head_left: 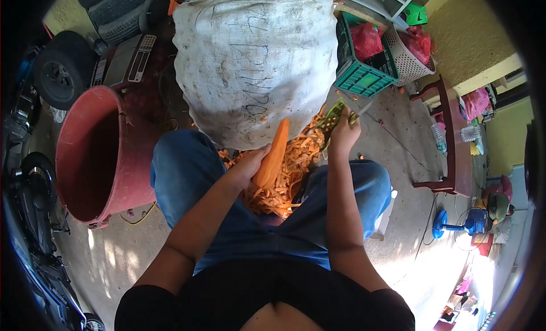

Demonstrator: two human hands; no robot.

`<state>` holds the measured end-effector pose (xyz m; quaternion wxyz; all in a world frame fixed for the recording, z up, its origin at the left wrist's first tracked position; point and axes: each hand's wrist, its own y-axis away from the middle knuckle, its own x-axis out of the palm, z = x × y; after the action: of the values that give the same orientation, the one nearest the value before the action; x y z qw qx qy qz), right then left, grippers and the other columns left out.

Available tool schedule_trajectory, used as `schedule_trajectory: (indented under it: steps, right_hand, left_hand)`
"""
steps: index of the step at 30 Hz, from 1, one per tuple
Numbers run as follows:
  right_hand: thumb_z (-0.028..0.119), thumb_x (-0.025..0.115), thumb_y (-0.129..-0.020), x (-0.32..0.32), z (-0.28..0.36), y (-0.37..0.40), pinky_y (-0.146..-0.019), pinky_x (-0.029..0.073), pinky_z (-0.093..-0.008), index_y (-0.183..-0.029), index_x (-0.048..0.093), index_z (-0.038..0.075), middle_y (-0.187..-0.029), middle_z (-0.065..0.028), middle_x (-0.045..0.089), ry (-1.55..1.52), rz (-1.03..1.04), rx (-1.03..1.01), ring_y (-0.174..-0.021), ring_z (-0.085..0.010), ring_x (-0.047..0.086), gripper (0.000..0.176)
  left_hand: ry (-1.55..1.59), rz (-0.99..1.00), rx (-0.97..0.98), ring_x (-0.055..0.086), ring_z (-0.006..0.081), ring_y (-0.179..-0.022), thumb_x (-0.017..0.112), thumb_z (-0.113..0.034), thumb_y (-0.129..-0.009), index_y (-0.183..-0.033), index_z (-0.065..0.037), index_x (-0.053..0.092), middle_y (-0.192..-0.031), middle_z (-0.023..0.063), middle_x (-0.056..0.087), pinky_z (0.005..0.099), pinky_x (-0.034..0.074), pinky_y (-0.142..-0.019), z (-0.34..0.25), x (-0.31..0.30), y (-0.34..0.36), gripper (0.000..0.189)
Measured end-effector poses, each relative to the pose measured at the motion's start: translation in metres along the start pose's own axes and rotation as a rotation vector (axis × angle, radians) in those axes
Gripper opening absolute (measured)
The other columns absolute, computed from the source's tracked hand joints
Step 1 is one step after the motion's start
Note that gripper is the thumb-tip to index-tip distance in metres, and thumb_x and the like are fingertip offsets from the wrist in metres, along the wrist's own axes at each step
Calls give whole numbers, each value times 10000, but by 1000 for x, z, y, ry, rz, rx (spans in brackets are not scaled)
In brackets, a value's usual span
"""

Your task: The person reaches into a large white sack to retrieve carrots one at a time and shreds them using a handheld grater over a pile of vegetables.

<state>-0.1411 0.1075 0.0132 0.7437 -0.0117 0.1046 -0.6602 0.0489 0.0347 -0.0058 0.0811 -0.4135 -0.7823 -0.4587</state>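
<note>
My left hand [250, 165] is wrapped around the thick lower end of a large orange carrot [277, 153], its narrow tip pointing away from me. My right hand [344, 135], raised to the right of the carrot and apart from it, grips a peeling tool [330, 119] with a green, pale-spotted flat part. A pale pointed blade [365, 108] sticks out to the right of that hand. Between my knees, a heap of orange peelings [298, 154] lies under the carrot.
A big stuffed white sack [256, 58] stands right in front of me. On the left is a red tub [88, 154]. A green crate [364, 79] and a white basket [408, 63] holding red bags are at the back right, near a wooden frame [456, 143] and a blue fan [463, 223].
</note>
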Motion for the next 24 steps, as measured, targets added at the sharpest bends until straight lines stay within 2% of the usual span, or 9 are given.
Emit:
schedule_trajectory:
  steps: [1, 3, 5, 6, 10, 13, 15, 19, 24]
  right_hand:
    - [198, 457, -833, 0, 8, 10, -474, 358, -302, -810, 512, -55, -586, -112, 500, 39, 105, -2, -502, -166, 441, 260]
    - [199, 455, -835, 3, 12, 26, -479, 359, -292, -825, 514, -56, -593, -107, 503, 76, 208, -6, -509, -162, 446, 261]
    - [194, 455, -837, 5, 13, 36, -499, 363, -267, -836, 520, -44, -601, -75, 503, 93, 241, -295, -534, -122, 448, 247]
    - [194, 455, -837, 4, 14, 36, -499, 363, -267, -836, 520, -44, -601, -75, 503, 91, 244, -298, -534, -122, 448, 247]
    - [191, 455, -837, -1, 25, 37, -540, 375, -279, -841, 519, -38, -621, -91, 516, 41, 283, -136, -564, -145, 465, 238]
    - [192, 455, -836, -4, 23, 36, -557, 380, -299, -845, 517, -42, -638, -113, 524, 1, 312, -56, -577, -172, 470, 242]
    - [195, 458, -834, -3, 15, 35, -563, 381, -305, -847, 517, -43, -644, -121, 525, -9, 317, -63, -579, -180, 469, 245]
    - [195, 466, -828, 4, 9, 44, -571, 381, -301, -847, 516, -44, -653, -117, 525, 6, 341, -60, -592, -172, 469, 245]
    - [196, 463, -830, 10, 14, 68, -595, 389, -305, -862, 514, -43, -677, -147, 531, 47, 453, -39, -617, -201, 491, 247]
  left_hand:
    - [1, -4, 0, 540, 176, -640, 326, -324, -876, -976, -4, 460, -770, 107, 533, 297, 459, -589, 1, 1, -1, 360]
    - [-129, 6, 257, 531, 156, -687, 463, -274, -824, -969, 9, 473, -799, 88, 529, 280, 438, -640, 3, 3, -3, 317]
    - [-391, -42, 357, 527, 151, -722, 515, -245, -788, -982, 13, 469, -818, 83, 531, 272, 427, -662, 2, -1, -4, 326]
    - [-654, -92, 453, 523, 146, -757, 568, -216, -752, -995, 18, 466, -837, 78, 533, 264, 416, -683, 2, -4, -5, 352]
    - [-817, -48, 416, 520, 150, -804, 613, -215, -722, -1021, 23, 462, -880, 85, 532, 263, 411, -698, 2, -17, -14, 411]
    - [-611, 30, 346, 536, 180, -795, 609, -248, -721, -1023, 16, 453, -893, 100, 535, 292, 418, -705, -2, -8, -8, 430]
    - [-74, -30, 118, 542, 174, -788, 556, -297, -764, -1061, 8, 423, -912, 104, 525, 286, 430, -718, -3, -1, -4, 446]
    - [-1, -9, 154, 560, 186, -759, 531, -337, -778, -1046, -3, 430, -897, 105, 545, 302, 464, -707, 5, -7, -13, 440]
    - [236, 97, 12, 560, 197, -565, 516, -300, -785, -986, -28, 437, -841, 91, 522, 314, 500, -488, 2, -3, -7, 348]
